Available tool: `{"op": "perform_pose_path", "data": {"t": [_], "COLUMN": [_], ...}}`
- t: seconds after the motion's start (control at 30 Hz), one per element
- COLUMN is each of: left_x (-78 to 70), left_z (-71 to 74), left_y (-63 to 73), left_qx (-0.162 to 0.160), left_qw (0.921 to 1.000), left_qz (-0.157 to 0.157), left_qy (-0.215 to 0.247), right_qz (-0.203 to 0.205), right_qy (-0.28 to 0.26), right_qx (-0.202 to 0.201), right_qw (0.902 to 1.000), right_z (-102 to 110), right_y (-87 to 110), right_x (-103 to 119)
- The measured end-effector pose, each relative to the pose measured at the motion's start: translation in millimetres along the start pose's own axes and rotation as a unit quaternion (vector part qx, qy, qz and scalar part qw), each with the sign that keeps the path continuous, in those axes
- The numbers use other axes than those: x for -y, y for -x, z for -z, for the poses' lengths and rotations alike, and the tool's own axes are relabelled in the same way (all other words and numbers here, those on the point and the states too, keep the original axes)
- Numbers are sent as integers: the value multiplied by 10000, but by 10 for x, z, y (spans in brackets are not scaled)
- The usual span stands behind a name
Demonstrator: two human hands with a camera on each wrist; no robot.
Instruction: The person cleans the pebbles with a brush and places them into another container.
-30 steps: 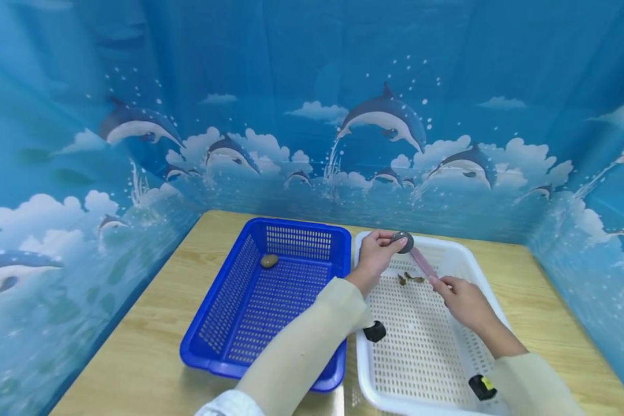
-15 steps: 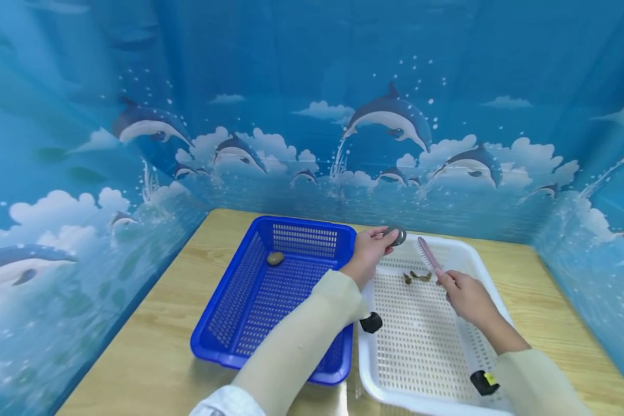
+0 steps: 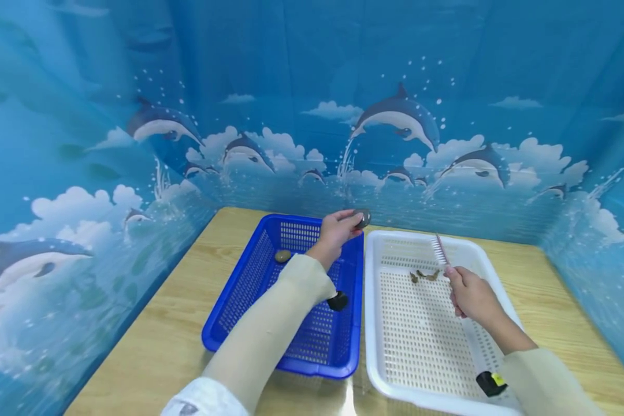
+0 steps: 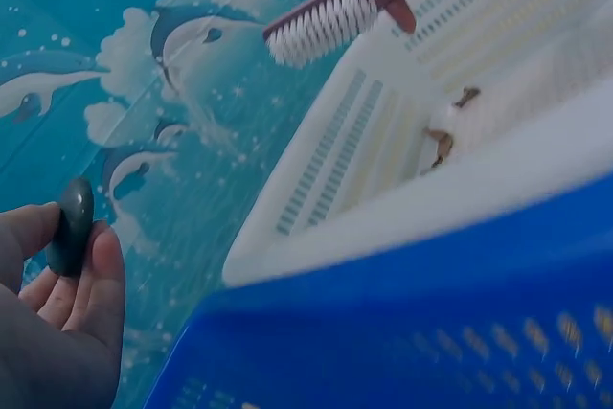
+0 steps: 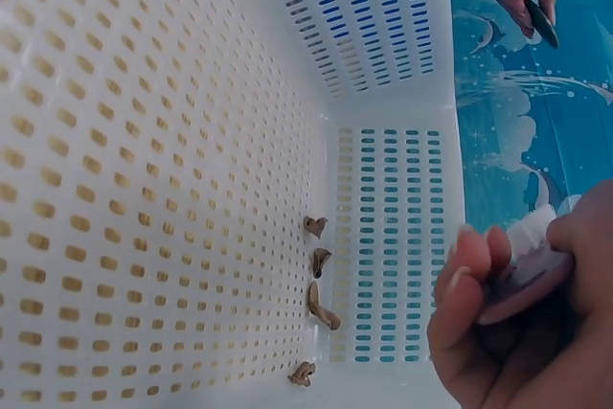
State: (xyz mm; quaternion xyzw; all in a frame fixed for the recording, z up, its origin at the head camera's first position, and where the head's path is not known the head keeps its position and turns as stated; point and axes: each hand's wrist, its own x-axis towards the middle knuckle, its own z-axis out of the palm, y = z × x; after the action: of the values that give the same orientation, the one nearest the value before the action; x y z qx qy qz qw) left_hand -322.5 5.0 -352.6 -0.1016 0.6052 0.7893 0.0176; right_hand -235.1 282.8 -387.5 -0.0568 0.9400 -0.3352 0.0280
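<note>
My left hand (image 3: 337, 233) pinches a smooth dark stone (image 4: 73, 227) between thumb and fingers, above the far right corner of the blue basket (image 3: 211, 316). In my right hand (image 3: 472, 293) is a pinkish brush with white bristles (image 4: 321, 26), gripped by its handle over the right side of the white basket (image 3: 372, 323). Its bristle end points toward the back wall. A lighter brown stone (image 3: 283, 256) lies in the far left of the blue basket. Several dry brown curled scraps (image 5: 321, 308) lie at the far end of the white basket.
Both baskets stand side by side on a wooden table (image 3: 135, 352), their rims close together. A blue curtain printed with dolphins (image 3: 395, 121) hangs behind the table and along its sides.
My left hand has carried the dark stone left, from over the white basket to over the blue one. The brush has come away from the stone and tilted more upright.
</note>
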Motion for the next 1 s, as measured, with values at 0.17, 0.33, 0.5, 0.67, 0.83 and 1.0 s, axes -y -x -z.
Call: {"op": "perform_pose_path", "data": {"t": [0.17,0.33,0.5,0.67,0.83,1.0], "left_x": [-59,-49,-26,10,13,100], "left_z": [185,431,707,930,1066,1162], "left_y": [-61,-169,-253,-310,-350,-382], "left_qx": [-55,54,106,-53,-248,-60], "left_qw": [9989,9932,9823,9634,9401,9146], "left_qz": [-70,-312,-402,-291,-270,-278], "left_qy": [-467,-1122,-1824,-2666,-3389,-4034], "right_qz": [-17,-79,-105,-70,34,-80], "right_qy": [-116,-13,-74,-114,93,212], "right_qx": [-1,131,134,191,192,183], "right_qw": [9999,9999,9998,9997,9998,9996], "right_z": [3,-14,-35,-41,41,112], "right_y": [34,31,63,106,102,106], "right_x": [0,23,48,53,92,115]}}
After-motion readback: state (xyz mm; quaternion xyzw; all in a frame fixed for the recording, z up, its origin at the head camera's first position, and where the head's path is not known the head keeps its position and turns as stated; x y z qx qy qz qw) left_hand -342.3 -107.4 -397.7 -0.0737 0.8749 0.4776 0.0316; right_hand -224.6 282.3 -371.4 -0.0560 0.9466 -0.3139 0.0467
